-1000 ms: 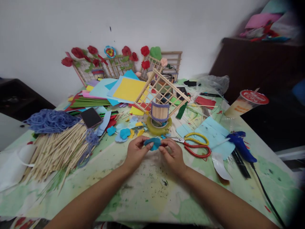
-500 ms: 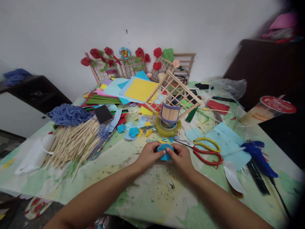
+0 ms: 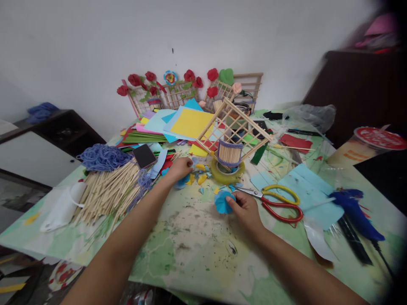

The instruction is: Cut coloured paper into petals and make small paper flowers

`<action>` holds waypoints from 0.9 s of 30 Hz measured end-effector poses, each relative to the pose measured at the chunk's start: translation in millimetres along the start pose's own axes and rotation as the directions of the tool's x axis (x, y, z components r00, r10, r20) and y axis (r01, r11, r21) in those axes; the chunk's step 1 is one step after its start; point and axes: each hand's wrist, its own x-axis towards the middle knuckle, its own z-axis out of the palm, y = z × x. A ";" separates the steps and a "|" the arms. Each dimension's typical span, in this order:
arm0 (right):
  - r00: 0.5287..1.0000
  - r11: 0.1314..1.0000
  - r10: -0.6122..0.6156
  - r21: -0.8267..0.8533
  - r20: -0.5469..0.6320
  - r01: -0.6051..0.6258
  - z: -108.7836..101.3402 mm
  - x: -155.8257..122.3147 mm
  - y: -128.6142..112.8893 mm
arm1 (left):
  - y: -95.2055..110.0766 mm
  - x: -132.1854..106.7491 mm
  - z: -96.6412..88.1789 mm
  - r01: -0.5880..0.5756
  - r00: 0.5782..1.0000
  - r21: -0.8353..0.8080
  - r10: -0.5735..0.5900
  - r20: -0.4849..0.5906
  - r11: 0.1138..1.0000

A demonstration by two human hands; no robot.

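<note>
Between the thumb and fingers of my right hand (image 3: 246,208) is a round blue paper flower piece (image 3: 222,202), held just above the tabletop. My left hand (image 3: 180,169) is over the small pile of cut paper petals, its fingers curled together; whatever they pinch is hidden. Beneath that hand a blue paper flower (image 3: 182,182) partly shows. Yellow paper petals (image 3: 202,179) lie right beside it. Scissors (image 3: 281,203) with one yellow and one red handle rest to the right of my right hand.
A bamboo-stick lattice (image 3: 237,127) stands by a tape roll (image 3: 227,171). Bamboo sticks (image 3: 104,186) and purple yarn (image 3: 103,156) lie left. On the right are a blue glue gun (image 3: 358,212), light-blue paper (image 3: 305,190) and a lidded cup (image 3: 359,148). Coloured sheets (image 3: 190,123) are stacked behind.
My left hand has let go of the blue paper flower piece and moved left and away to the petal pile. The right hand keeps the piece. The view has shifted slightly.
</note>
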 end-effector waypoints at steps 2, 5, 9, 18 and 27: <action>1.000 1.000 -0.003 0.005 -0.006 0.003 0.1 0.2 0.2 | -2.5 5.0 3.0 -0.008 1.000 0.057 0.006 0.028 0.998; 1.000 1.000 -0.003 0.015 -0.008 0.004 0.2 0.5 -0.3 | -3.0 6.5 4.7 -0.022 0.999 0.121 0.016 0.045 0.992; 1.000 1.000 -0.010 0.026 -0.021 0.011 0.8 0.4 0.5 | -2.1 6.3 5.4 -0.031 0.998 0.170 0.022 0.056 0.985; 0.999 1.000 -0.030 -0.001 -0.025 0.030 1.4 0.5 -0.6 | 32.6 -26.0 -36.4 -0.059 0.976 0.224 0.103 -0.192 0.973; 0.999 0.997 -0.021 0.072 -0.031 0.023 1.8 0.5 -1.3 | 98.9 -114.1 15.9 -0.244 0.939 -0.450 0.325 0.111 0.859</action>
